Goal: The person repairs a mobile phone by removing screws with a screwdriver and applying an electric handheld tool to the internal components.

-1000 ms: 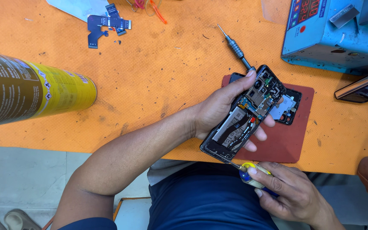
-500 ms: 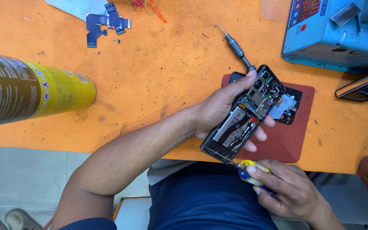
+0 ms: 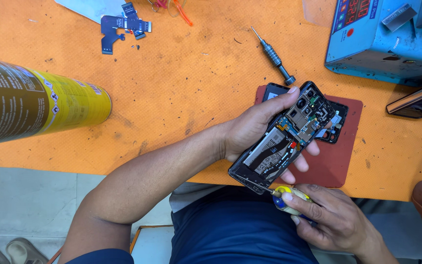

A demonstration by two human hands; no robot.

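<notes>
Phone [image 3: 282, 142] opened, clamped in left hand [image 3: 252, 129] fingers | right hand [image 3: 330, 217] fingers pinch screwdriver [image 3: 289, 198], tip at phone's lower edge

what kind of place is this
Likely a phone repair bench. The left hand holds an opened phone with its battery and boards bare, the right hand a small screwdriver, and a spare screwdriver and blue flex cables lie on the orange worktop.
</notes>
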